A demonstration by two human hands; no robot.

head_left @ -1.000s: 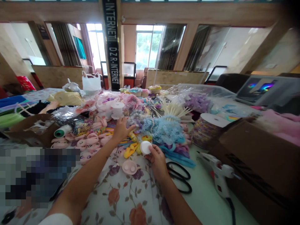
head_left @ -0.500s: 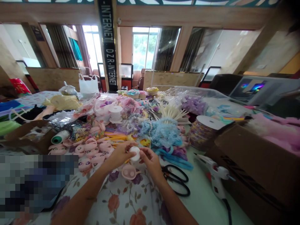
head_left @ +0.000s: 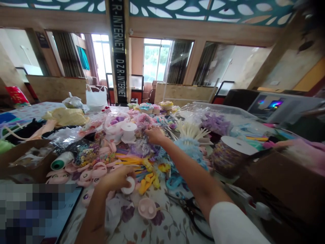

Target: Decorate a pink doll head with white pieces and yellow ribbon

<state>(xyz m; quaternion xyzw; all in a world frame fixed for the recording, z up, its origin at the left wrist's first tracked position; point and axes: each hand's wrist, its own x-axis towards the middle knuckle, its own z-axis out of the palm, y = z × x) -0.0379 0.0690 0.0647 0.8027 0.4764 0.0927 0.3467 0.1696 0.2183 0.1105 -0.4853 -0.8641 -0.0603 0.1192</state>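
Note:
My left hand [head_left: 114, 179] is closed around a small white round piece [head_left: 128, 185], held low over the floral tablecloth [head_left: 167, 223]. My right hand [head_left: 154, 134] reaches far forward into the heap of pastel lace trims [head_left: 143, 147], its fingers curled in a pinch among them; what it grips is hidden. A pink doll-face shell [head_left: 147, 207] lies just in front of my left hand. Yellow ribbon pieces [head_left: 148, 178] lie between my two arms.
A white ribbon spool [head_left: 128, 131], a green-capped thread cone [head_left: 61, 160], pink doll faces [head_left: 86, 171] and a bead-trim reel [head_left: 232, 152] crowd the table. Black scissors [head_left: 189, 208] and a white glue gun [head_left: 250, 201] lie right of my arm. Cardboard boxes [head_left: 284, 183] stand at the right.
The white round piece has passed from both hands into my left hand alone. My right hand has let go and stretched forward into the lace pile. The camera has tilted up.

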